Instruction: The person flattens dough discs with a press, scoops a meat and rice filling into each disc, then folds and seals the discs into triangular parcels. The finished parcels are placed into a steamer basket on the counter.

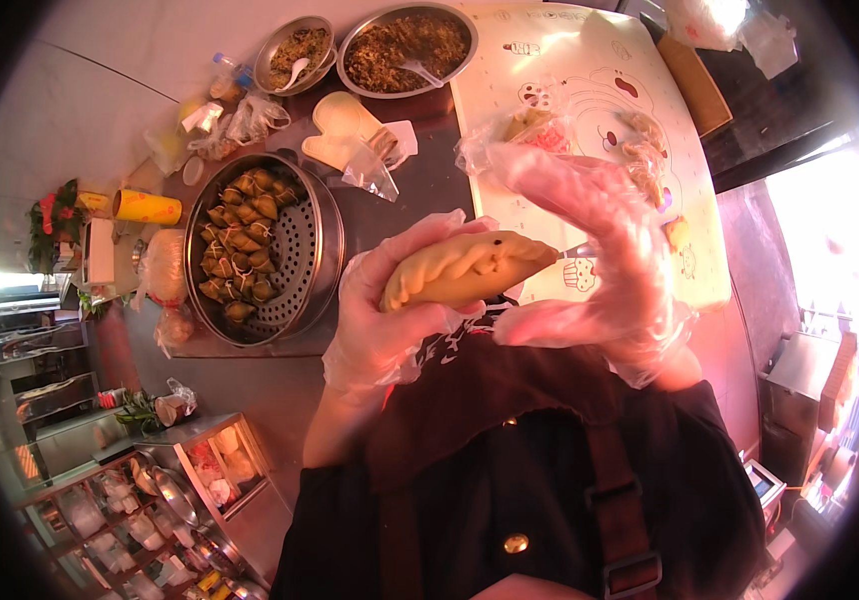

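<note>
The dumpling (468, 270) is a large crescent of yellow dough with a pleated, crimped seam along its upper edge and a few dark specks near the middle. It lies roughly horizontal, held up close to the camera, above the table (420, 190) and in front of the person's dark apron.

The left hand (390, 310), in a clear plastic glove, cups the dumpling from below and behind; its fingers (420, 240) curl over the left end and hold the dough. The right hand (590, 260), also gloved, stands beside the right tip of the dumpling with its fingers (540, 170) raised and loosely spread; thumb and forefinger close near the pointed tip, though whether they pinch it cannot be told.

Items on the table:
- A round perforated steamer tray (305, 250), metal, left of the hands; its left half is filled with small folded dumplings (240, 240) of greenish-brown colour.
- Two metal bowls of brown minced filling: a large bowl (408, 45) and a smaller bowl (295, 52), each holding a spoon.
- A cream-coloured mat (560, 70) with cartoon drawings, at upper right, carrying several dough pieces.
- Crumpled clear plastic bags (250, 120) beside the smaller bowl.
- A yellow cylindrical package (148, 208), lying on its side at the far left.
- A red-flowered plant (55, 215) at the left rim.
</note>
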Available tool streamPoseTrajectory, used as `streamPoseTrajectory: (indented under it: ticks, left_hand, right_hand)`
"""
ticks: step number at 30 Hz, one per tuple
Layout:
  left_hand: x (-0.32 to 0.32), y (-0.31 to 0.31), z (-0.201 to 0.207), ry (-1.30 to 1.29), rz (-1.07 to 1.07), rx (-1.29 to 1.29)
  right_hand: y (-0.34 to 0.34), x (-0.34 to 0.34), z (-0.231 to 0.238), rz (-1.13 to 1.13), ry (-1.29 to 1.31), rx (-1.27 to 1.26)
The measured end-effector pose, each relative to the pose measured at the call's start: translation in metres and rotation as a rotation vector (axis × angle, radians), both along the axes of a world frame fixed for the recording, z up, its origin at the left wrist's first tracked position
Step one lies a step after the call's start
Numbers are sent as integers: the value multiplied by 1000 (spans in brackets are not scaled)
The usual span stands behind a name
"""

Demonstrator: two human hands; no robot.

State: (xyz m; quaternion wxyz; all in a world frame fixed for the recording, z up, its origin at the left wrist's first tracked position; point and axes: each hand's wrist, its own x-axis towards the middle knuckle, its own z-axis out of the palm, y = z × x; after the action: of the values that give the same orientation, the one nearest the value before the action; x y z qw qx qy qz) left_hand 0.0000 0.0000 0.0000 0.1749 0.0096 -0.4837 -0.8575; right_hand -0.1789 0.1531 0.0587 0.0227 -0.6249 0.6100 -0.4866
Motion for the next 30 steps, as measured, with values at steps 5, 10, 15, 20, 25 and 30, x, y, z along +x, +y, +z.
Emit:
streamPoseTrajectory:
  ticks: [5,10,15,20,25,30]
  left_hand:
    - [-1,0,2,14,84,3]
    - [5,1,3,-89,116,-149]
    - [9,9,10,-226,158,-75]
    - [6,19,7,-253,213,93]
    - [4,15,-2,-166,85,149]
    - [2,14,-5,-152,109,316]
  right_hand:
    - [1,-2,-5,-49,107,-211]
    - [-5,2,-10,-122,202,-215]
    - [-12,3,-18,-151,346,-234]
    - [-14,-5,-23,-162,438,-252]
    - [-13,-4,-27,-119,66,-251]
    - [-2,10,-22,-27,-835,-226]
